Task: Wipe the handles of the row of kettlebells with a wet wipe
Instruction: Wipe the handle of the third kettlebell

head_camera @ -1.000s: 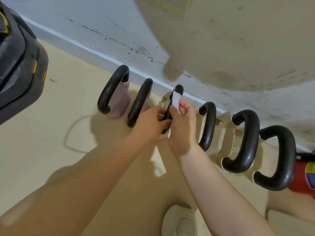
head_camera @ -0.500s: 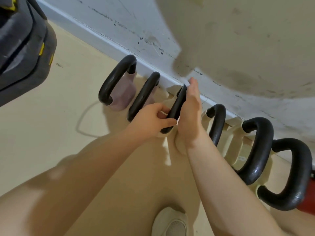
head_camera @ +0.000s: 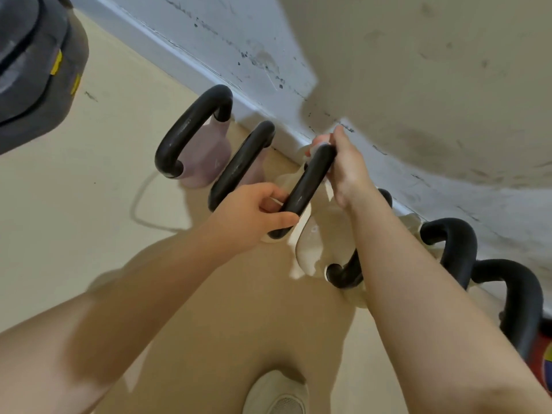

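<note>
Fingers of the left hand (head_camera: 251,213) curl round the near end of the third kettlebell handle (head_camera: 304,186), while the right hand (head_camera: 343,165) grips its far end, with a bit of white wet wipe (head_camera: 318,142) showing under the fingertips. Two more handles (head_camera: 191,130) stand to the left and three to the right, in a row on the floor (head_camera: 89,189) along the wall (head_camera: 418,85).

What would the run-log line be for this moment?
step: wiping third handle | left hand: grips near end | right hand: presses wet wipe at far end
</note>
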`<state>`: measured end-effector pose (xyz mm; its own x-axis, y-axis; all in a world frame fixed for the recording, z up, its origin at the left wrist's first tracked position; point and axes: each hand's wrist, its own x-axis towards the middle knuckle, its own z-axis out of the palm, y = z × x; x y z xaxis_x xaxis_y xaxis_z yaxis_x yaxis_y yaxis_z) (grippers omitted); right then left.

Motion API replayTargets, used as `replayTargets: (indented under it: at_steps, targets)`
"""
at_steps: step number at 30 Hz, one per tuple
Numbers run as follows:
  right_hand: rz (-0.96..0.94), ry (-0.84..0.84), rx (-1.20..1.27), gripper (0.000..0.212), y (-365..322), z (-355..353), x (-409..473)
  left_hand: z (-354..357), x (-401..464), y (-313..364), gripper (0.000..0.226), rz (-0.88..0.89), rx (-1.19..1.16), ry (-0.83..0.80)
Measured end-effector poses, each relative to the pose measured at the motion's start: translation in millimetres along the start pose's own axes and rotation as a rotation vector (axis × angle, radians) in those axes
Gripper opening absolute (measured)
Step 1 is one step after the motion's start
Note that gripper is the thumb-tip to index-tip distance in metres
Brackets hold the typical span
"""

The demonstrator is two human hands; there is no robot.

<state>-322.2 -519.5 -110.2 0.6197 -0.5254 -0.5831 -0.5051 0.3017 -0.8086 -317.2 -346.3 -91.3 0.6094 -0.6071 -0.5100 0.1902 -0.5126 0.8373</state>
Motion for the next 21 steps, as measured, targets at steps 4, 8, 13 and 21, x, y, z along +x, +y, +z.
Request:
replayTargets:
  at_steps: [4, 8, 13, 21]
  targets:
    - [-0.138, -0.141, -0.417, 0.056, -21, -3, 0, 5, -2, -3, 0.017, 0.005, -0.075, 0.040]
    - [-0.404, -0.281, -1.078, 0.062, -26, -3, -10, 10, -3, -4, 0.014, 0.007, -0.150, 0.060]
    - [-0.363, -0.244, -1.005, 0.059, -29, -3, 11, 4, -1, -6, 0.018, 0.001, -0.102, 0.087]
    - [-0.627, -0.413, -1.741, 0.074, -27, 17, -30, 8, -1, -8, 0.027, -0.012, -0.143, 0.088]
